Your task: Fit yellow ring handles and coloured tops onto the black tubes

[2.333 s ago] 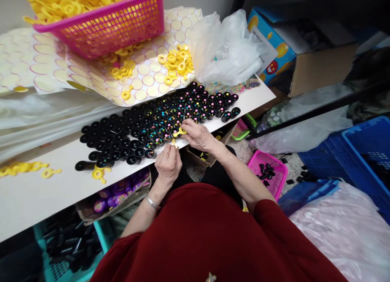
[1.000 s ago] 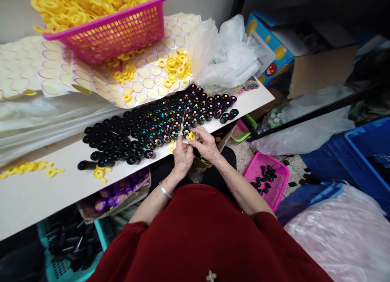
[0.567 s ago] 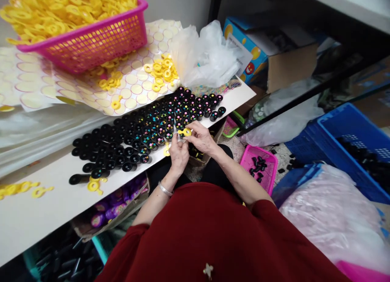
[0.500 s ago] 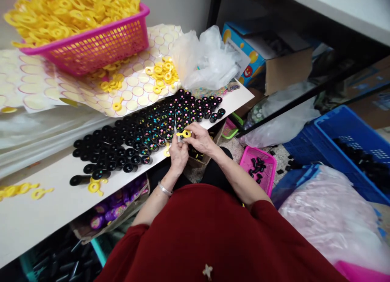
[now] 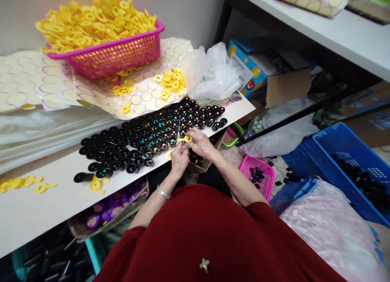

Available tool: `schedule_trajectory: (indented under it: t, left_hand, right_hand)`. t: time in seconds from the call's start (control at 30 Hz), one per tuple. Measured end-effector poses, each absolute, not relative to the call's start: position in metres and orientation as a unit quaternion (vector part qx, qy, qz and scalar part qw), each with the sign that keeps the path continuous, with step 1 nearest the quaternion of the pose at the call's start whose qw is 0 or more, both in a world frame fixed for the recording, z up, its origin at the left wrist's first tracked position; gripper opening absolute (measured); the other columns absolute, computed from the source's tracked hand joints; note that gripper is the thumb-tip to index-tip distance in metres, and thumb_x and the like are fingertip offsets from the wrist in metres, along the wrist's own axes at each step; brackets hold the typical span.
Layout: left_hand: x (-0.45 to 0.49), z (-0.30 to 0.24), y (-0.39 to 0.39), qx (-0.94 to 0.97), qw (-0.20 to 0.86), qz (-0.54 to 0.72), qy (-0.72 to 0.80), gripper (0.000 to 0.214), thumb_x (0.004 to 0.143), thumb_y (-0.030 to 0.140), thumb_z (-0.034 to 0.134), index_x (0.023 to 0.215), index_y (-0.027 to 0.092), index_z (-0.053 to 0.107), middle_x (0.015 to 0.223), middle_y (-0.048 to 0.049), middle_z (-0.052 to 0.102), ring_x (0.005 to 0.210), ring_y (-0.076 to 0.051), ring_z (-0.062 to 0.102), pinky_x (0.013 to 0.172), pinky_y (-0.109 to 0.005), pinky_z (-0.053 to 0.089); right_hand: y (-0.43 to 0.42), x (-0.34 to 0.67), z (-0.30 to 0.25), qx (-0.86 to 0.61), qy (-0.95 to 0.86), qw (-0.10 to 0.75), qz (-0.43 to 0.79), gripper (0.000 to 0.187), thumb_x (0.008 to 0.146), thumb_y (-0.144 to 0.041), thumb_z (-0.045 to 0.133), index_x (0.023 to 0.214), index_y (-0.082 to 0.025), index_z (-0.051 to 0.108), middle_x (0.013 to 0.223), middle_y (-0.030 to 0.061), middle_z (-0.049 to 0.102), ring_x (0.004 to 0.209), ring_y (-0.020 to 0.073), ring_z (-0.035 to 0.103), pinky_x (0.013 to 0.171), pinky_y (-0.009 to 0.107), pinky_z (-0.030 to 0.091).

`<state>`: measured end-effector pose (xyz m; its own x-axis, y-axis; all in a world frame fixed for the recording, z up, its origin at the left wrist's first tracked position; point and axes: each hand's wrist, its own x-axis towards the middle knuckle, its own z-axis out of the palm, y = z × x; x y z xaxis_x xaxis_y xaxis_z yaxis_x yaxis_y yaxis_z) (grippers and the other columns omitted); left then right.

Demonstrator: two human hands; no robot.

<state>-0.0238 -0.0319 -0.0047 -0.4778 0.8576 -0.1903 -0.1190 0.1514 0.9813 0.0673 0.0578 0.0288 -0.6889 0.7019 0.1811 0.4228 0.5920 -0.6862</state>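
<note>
Hands meet at the near edge of the white counter: the left hand and the right hand pinch together a small yellow ring, fingertips clenched on it from both sides, just beside the front row of black tubes. The tubes stand upright, packed close; those toward the right show coloured beads inside. Loose yellow rings lie at the left end of the block. Behind the tubes lies a sheet printed with circles, carrying more yellow rings. A crumpled plastic bag sits to its right. Farthest back, a pink basket is heaped with yellow rings.
</note>
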Motion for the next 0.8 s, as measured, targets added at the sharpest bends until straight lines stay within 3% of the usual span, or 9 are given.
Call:
schedule_trajectory:
  t: [0.1, 0.27, 0.4, 0.63, 0.73, 0.8]
  left_hand:
    - [-0.022, 0.000, -0.033, 0.262, 0.460, 0.607, 0.593, 0.027, 0.074, 0.038, 0.059, 0.091, 0.016, 0.060, 0.051, 0.0063, 0.054, 0.032, -0.005, 0.039, 0.035, -0.018, 0.025]
    - [-0.009, 0.009, -0.021, 0.168, 0.420, 0.653, 0.607, 0.043, 0.075, 0.056, 0.057, 0.065, 0.014, 0.055, 0.047, 0.0035, 0.052, 0.031, -0.004, 0.038, 0.033, -0.018, 0.022]
    - [-0.003, 0.014, -0.012, 0.148, 0.367, 0.646, 0.653, 0.042, 0.071, 0.052, 0.064, 0.056, 0.014, 0.053, 0.043, 0.0045, 0.048, 0.033, -0.004, 0.038, 0.035, -0.018, 0.023]
    - [-0.004, 0.012, -0.010, 0.167, 0.319, 0.635, 0.684, 0.039, 0.072, 0.046, 0.064, 0.051, 0.014, 0.053, 0.038, 0.0057, 0.044, 0.033, -0.005, 0.037, 0.037, -0.019, 0.025]
    - [-0.005, 0.012, -0.009, 0.165, 0.321, 0.637, 0.681, 0.039, 0.071, 0.046, 0.064, 0.051, 0.015, 0.052, 0.039, 0.0057, 0.045, 0.033, -0.005, 0.037, 0.036, -0.019, 0.024]
    - [-0.004, 0.013, -0.008, 0.168, 0.324, 0.632, 0.683, 0.038, 0.071, 0.046, 0.064, 0.051, 0.015, 0.052, 0.039, 0.0056, 0.046, 0.033, -0.005, 0.036, 0.036, -0.019, 0.024]
  right_hand:
    - [0.061, 0.068, 0.029, -0.310, -0.869, 0.220, 0.317, 0.020, 0.075, -0.013, 0.053, 0.093, -0.016, 0.062, 0.092, 0.0041, 0.051, 0.082, 0.0155, 0.051, 0.070, 0.026, 0.039]
    - [0.067, 0.069, 0.031, -0.289, -0.863, 0.224, 0.348, 0.015, 0.072, -0.011, 0.051, 0.080, -0.015, 0.063, 0.083, 0.0018, 0.049, 0.072, 0.0124, 0.047, 0.064, 0.024, 0.037]
    - [0.068, 0.073, 0.021, -0.283, -0.817, 0.273, 0.422, 0.014, 0.068, -0.013, 0.057, 0.079, -0.015, 0.065, 0.080, 0.0001, 0.049, 0.070, 0.0110, 0.047, 0.063, 0.023, 0.038]
    - [0.053, 0.075, 0.000, -0.300, -0.645, 0.345, 0.612, 0.032, 0.068, -0.029, 0.065, 0.096, -0.014, 0.066, 0.088, 0.0009, 0.056, 0.061, 0.0063, 0.049, 0.054, 0.020, 0.041]
    - [0.048, 0.070, -0.003, -0.336, -0.551, 0.344, 0.682, 0.041, 0.077, -0.046, 0.057, 0.101, -0.014, 0.064, 0.069, -0.0013, 0.057, 0.050, 0.0065, 0.048, 0.044, 0.018, 0.038]
    - [0.047, 0.067, -0.003, -0.364, -0.509, 0.336, 0.704, 0.044, 0.078, -0.054, 0.053, 0.092, -0.013, 0.064, 0.051, -0.0043, 0.051, 0.042, 0.0068, 0.045, 0.039, 0.017, 0.034]
